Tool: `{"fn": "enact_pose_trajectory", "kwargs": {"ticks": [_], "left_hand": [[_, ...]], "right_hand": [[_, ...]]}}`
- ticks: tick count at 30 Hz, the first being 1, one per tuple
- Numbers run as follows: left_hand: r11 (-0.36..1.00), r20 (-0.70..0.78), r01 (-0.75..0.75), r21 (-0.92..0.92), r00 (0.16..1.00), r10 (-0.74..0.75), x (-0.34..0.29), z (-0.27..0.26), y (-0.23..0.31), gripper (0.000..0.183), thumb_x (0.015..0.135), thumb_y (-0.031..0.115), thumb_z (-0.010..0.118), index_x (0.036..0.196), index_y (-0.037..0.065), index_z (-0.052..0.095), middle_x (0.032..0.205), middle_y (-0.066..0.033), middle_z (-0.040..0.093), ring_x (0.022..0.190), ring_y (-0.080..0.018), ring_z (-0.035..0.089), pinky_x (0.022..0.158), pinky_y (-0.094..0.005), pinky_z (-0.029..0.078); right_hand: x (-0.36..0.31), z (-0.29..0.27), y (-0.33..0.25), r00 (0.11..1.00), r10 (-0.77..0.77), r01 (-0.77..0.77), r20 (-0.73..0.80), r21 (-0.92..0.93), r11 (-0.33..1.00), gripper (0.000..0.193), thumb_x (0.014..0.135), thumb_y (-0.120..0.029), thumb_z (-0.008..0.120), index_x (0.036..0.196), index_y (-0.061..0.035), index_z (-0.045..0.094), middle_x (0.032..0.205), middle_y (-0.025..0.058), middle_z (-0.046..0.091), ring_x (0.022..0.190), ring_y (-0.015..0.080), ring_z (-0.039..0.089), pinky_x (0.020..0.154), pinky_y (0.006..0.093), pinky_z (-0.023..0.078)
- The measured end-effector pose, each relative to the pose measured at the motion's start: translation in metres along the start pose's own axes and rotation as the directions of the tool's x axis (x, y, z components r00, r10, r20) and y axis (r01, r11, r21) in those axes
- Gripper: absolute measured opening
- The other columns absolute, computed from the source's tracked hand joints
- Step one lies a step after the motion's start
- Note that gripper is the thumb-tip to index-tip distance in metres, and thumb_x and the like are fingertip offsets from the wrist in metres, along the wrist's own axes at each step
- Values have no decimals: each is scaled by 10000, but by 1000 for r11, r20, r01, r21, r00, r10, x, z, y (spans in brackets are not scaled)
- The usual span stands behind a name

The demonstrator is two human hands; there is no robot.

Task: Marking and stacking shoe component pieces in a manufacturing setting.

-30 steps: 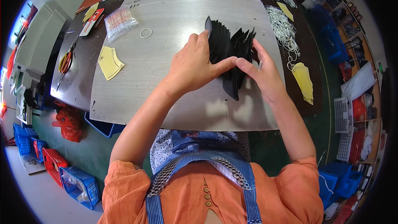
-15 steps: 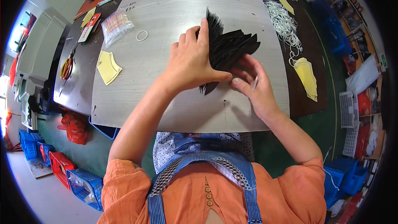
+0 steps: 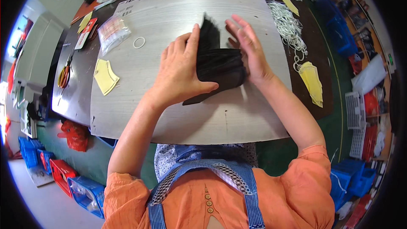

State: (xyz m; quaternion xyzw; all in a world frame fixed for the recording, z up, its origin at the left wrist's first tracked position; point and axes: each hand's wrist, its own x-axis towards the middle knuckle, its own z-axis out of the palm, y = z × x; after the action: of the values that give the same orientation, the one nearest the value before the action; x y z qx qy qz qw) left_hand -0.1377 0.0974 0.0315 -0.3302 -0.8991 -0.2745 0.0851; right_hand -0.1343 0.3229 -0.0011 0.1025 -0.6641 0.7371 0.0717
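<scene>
One grey board (image 3: 190, 123) tops your table (image 3: 71, 98); one blue basket (image 3: 85, 182) holds clear plastic (image 3: 90, 202) — left hand (image 3: 177, 70) gripping black stack (image 3: 218, 64), right hand (image 3: 253, 55) wide.

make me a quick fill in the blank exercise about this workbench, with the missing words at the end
The stack between the left hand and the right hand is coloured ____.
The scissors lie to the ____ of the board.
The tangled cords are coloured ____.
The rolled-up sleeves are coloured ____.
Missing words: black; left; white; orange
</scene>
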Motion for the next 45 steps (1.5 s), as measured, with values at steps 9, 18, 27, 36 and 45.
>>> {"fn": "enact_pose_trajectory", "kwargs": {"ticks": [9, 18, 27, 36, 45], "left_hand": [[997, -33, 64, -52, 997, -66, -11, -3, -17, 1268, 642, 367, 914, 1617, -26, 206, 1517, -299, 382, 1419, -464, 378, 1190, -504, 337], [995, -17, 69, 74, 998, -68, -11, -2, -2, 1248, 646, 454, 907, 1605, -18, 263, 1447, -267, 445, 1341, -427, 451, 1148, -494, 390], [975, 280, -67, 212, 960, 5, 22, -29, 4, 1074, 628, 431, 881, 1469, -56, 425, 1306, -218, 539, 1247, -386, 538, 1052, -452, 468], [899, 483, -237, 368, 875, 33, 38, -29, 27, 1016, 563, 345, 890, 1402, -48, 472, 1177, -174, 577, 1165, -351, 579, 1003, -427, 494], [929, 438, -155, 337, 899, -9, 36, -25, 17, 926, 589, 340, 851, 1352, -44, 495, 1150, -195, 588, 1110, -356, 597, 976, -419, 509]], "right_hand": [[40, -4, 16, 981, 112, -141, 159, 180, 973, 558, 1054, -463, 552, 1416, -37, 545, 1329, 93, 638, 1210, 151, 598, 1093, 287, 426], [16, 21, 5, 988, 156, -155, -6, 52, 986, 621, 991, -479, 674, 1444, -81, 524, 1358, 74, 574, 1240, 140, 518, 1096, 294, 374], [56, 17, 43, 968, -151, 67, -202, -374, 925, 287, 893, -286, 748, 860, -2, 728, 769, 70, 702, 741, 140, 638, 718, 316, 524], [-25, -90, -16, 965, -74, -157, -251, -782, 603, 213, 955, -239, 692, 1101, -104, 770, 1029, 116, 775, 898, 241, 744, 824, 353, 571], [-79, -179, -38, 931, -65, -366, -360, -917, -157, 81, 931, -186, 720, 914, -111, 747, 938, 82, 717, 973, 235, 711, 870, 345, 527]]}}
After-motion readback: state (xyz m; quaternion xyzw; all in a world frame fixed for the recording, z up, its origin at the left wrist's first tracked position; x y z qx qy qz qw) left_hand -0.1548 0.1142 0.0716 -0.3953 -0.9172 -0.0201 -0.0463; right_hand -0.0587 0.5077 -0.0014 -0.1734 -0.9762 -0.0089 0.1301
